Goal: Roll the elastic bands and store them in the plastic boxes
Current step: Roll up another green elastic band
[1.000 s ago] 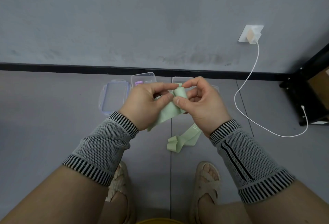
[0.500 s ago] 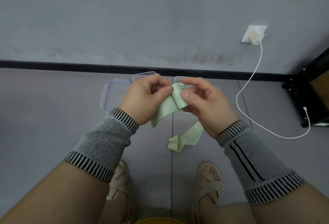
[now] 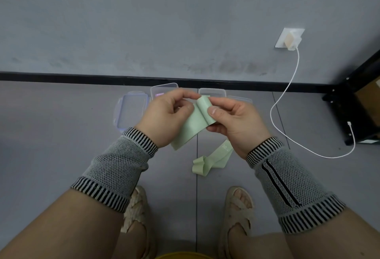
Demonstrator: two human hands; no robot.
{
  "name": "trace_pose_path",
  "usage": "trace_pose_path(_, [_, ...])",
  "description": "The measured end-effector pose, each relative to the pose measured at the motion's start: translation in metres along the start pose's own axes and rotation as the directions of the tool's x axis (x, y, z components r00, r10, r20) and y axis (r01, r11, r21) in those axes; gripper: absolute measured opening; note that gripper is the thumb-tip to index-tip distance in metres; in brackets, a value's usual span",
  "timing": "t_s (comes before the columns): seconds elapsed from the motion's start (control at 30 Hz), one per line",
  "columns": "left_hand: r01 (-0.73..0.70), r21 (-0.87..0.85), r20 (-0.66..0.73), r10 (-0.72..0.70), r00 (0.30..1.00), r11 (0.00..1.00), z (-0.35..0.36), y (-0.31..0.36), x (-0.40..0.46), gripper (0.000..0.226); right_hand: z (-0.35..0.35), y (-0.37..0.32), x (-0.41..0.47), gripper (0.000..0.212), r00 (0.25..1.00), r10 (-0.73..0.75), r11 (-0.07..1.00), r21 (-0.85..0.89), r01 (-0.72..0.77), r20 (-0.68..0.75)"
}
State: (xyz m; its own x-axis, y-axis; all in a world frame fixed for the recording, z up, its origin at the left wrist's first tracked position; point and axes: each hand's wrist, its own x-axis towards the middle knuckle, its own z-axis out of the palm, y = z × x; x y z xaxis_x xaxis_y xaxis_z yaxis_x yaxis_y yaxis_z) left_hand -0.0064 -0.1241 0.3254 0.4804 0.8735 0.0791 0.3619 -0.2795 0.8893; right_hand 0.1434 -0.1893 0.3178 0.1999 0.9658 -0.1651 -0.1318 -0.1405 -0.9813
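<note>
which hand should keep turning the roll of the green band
Right, probably. The right hand already pinches the rolled end of the band between thumb and fingers, while the left hand holds the flat part beside it and can feed the loose tail.

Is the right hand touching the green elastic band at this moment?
Touching. The head view shows the right hand with its thumb pressed on the rolled end of the green elastic band.
</note>
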Motion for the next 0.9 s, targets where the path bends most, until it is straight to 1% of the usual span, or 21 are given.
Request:
trace_pose_path(0.07, [0.017, 0.005, 0.015, -0.017, 1.000, 1.000, -0.002, 0.000, 0.000, 0.028, -0.001, 0.000, 0.000, 0.021, 1.000, -0.007, 1.000, -0.009, 0.007, -0.020])
trace_pose_path(0.13, [0.033, -0.025, 0.026, -0.032, 0.999, 0.999, -0.002, 0.001, 0.001, 0.031, 0.000, 0.002, 0.000, 0.022, 0.999, -0.025, 0.999, -0.042, 0.024, -0.035])
trace_pose_path(0.3, [0.026, -0.093, 0.010, -0.025, 1.000, 0.995, -0.001, 0.000, 0.001, 0.029, 0.007, 0.006, 0.001, 0.023, 0.988, -0.109, 0.978, -0.187, 0.088, -0.106])
trace_pose_path(0.5, [0.015, -0.129, -0.021, -0.018, 1.000, 0.991, 0.002, 0.003, 0.001, 0.029, 0.012, 0.008, 0.001, 0.031, 0.977, -0.172, 0.959, -0.247, 0.138, -0.123])
trace_pose_path(0.57, [0.032, -0.158, -0.024, -0.036, 0.999, 0.987, 0.006, 0.004, 0.001, 0.025, 0.013, 0.008, 0.000, 0.033, 0.972, -0.195, 0.946, -0.285, 0.152, -0.129])
trace_pose_path(0.7, [0.037, -0.182, -0.021, -0.042, 0.999, 0.983, 0.003, 0.001, 0.002, 0.016, 0.015, 0.007, 0.000, 0.032, 0.974, -0.205, 0.943, -0.285, 0.170, -0.096])
trace_pose_path(0.83, [0.019, -0.190, 0.000, -0.019, 1.000, 0.982, -0.003, 0.000, 0.002, 0.016, 0.008, 0.007, 0.001, 0.024, 0.991, -0.131, 0.977, -0.171, 0.126, -0.017])
trace_pose_path(0.9, [0.015, -0.184, 0.020, -0.011, 1.000, 0.983, -0.002, -0.001, 0.002, 0.016, 0.005, 0.006, 0.001, 0.022, 0.995, -0.093, 0.979, -0.181, 0.099, 0.038])
